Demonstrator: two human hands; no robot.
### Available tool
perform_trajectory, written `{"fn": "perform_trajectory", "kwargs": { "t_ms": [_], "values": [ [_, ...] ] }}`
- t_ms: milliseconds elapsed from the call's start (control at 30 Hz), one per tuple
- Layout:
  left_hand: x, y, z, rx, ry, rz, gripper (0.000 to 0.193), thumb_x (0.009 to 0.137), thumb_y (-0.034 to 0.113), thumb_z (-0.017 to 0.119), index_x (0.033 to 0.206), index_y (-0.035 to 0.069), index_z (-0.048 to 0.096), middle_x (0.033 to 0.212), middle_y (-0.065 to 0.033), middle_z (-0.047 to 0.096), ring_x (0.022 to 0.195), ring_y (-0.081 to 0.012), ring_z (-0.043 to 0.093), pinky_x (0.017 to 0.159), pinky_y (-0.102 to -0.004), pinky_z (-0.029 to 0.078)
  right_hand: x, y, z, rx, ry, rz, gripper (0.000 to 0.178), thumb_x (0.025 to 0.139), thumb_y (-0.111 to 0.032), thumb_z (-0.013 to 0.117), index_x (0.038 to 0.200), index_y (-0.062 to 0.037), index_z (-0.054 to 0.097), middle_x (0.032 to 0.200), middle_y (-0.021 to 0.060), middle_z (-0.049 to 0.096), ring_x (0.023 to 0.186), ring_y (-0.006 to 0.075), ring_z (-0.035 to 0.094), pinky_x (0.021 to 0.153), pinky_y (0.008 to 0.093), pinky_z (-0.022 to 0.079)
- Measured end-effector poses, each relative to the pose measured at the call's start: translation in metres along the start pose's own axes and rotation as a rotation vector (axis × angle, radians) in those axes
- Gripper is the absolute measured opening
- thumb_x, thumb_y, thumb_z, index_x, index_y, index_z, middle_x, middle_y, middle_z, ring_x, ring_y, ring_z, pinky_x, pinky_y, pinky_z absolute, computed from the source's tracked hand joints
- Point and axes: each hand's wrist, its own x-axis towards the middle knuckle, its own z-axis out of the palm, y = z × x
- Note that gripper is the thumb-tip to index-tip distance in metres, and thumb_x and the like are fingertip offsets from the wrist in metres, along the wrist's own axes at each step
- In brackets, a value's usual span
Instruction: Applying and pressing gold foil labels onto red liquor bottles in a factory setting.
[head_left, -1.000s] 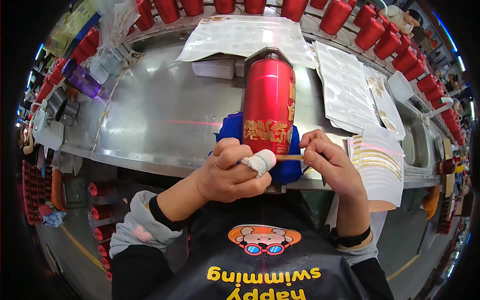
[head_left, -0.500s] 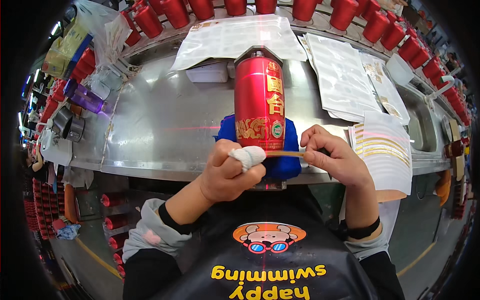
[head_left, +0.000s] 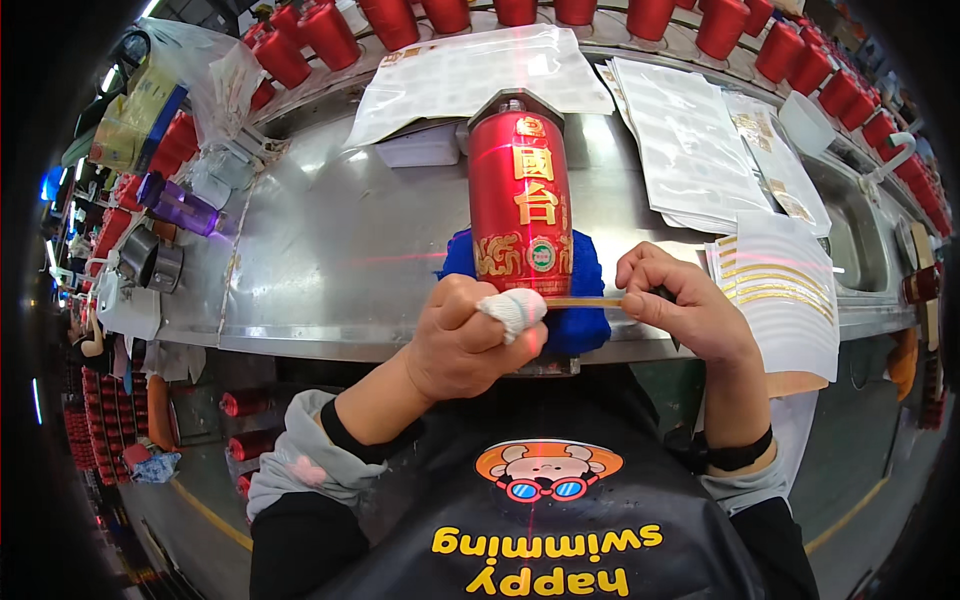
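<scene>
A shiny red bottle (head_left: 500,190) with gold lettering and a gold pattern lies with its base toward me, its far end against a dark angular holder (head_left: 552,112). Blue cloth (head_left: 590,265) is under its near end. My left hand (head_left: 465,335) is closed, and its finger wrapped in white cloth (head_left: 515,312) presses at the bottle's base. From there a thin gold strip (head_left: 585,302) stretches to my right hand (head_left: 690,305), which pinches its free end between thumb and finger. A dark slim object (head_left: 663,294) shows in my right hand; its kind is unclear. My left fingertips are hidden.
A sheet with curved gold strips (head_left: 775,290) lies at the right, beside white sheets (head_left: 685,150) and a sink (head_left: 860,240). Red bottles (head_left: 395,20) line the far edge. A purple flask (head_left: 180,205) stands left on the metal table (head_left: 330,240).
The bottle has turned about its length, so its gold lettering has shifted left toward the middle. Both hands stay at the strip, appearing slightly farther right as the whole view shifts.
</scene>
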Motion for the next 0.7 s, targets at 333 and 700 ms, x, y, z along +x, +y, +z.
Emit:
{"fn": "perform_trajectory", "kwargs": {
  "t_ms": [333,700],
  "values": [
    [-0.014,0.004,0.007,-0.065,0.079,-0.147,0.023,0.056,0.002,0.073,0.074,0.013,0.064,0.104,-0.0055,0.06,0.081,-0.0254,0.054,0.065,-0.0348,0.043,0.003,0.002,-0.001,0.001,-0.013,-0.009,0.024,0.091,-0.022,0.064,0.076,-0.0062,0.053,0.098,0.003,0.049,0.086,0.0102,0.042,0.075,0.0242,0.036],
    [-0.013,0.003,0.003,-0.063,0.038,-0.033,0.021,0.054,0.006,0.072,0.072,0.013,0.064,0.108,-0.0054,0.059,0.083,-0.0255,0.053,0.065,-0.0381,0.042,0.005,0.006,0.0,0.037,-0.007,-0.028,0.024,0.093,-0.022,0.061,0.078,-0.0048,0.053,0.097,0.0023,0.049,0.081,0.009,0.043,0.073,0.0229,0.038]
  ]
}}
